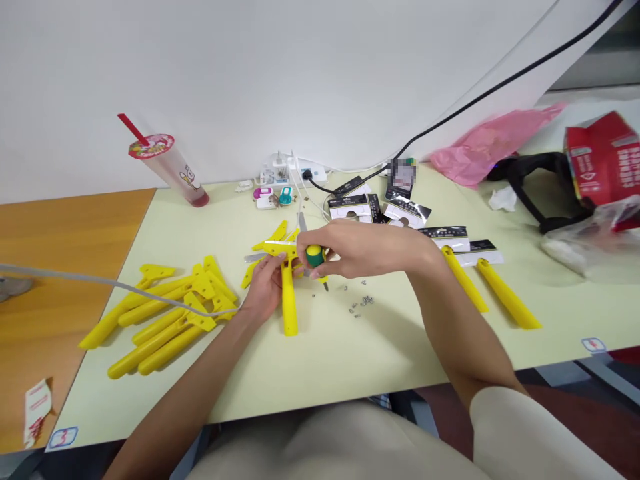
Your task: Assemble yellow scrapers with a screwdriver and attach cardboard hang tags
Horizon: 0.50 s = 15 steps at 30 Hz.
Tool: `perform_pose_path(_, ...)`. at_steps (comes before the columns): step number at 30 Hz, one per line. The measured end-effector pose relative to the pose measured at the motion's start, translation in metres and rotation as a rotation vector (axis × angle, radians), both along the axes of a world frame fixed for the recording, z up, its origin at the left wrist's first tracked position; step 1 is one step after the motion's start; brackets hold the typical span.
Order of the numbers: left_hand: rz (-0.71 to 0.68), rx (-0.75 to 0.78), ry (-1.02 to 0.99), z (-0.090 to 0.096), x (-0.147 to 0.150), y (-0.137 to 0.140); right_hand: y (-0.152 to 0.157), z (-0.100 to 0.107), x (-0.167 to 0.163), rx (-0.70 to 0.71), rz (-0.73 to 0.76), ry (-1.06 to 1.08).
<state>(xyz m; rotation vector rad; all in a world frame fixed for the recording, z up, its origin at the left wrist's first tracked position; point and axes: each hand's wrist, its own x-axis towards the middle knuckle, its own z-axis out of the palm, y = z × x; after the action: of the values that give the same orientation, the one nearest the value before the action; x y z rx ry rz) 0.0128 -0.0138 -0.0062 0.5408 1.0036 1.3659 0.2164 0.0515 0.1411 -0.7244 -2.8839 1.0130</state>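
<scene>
My left hand [266, 288] is closed around a yellow plastic scraper [289, 303], its handle pointing toward me and its wide head at the far end. My right hand [345, 248] grips a screwdriver [315, 256] with a green and yellow handle, held over the scraper's head; where its tip meets the scraper is hidden. More yellow scraper heads and thin metal blades [303, 223] lie just behind my hands. Small loose screws [367, 300] are scattered on the table to the right of the scraper.
Several yellow scraper handles [167, 333] are piled at left; two yellow handles [507, 293] lie at right. Behind are black-and-white packages [350, 207], a power strip [293, 175] and a drink cup [175, 173]. A grey cable [115, 283] crosses the left side. A pink bag [493, 143] lies far right.
</scene>
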Motion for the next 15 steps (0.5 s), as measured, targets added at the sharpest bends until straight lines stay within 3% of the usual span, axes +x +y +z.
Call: perform_pose_path(15,0.045,0.033,0.029,-0.008,-0.004,0.001,0.002,-0.022,-0.02,-0.049,0.026,0.034)
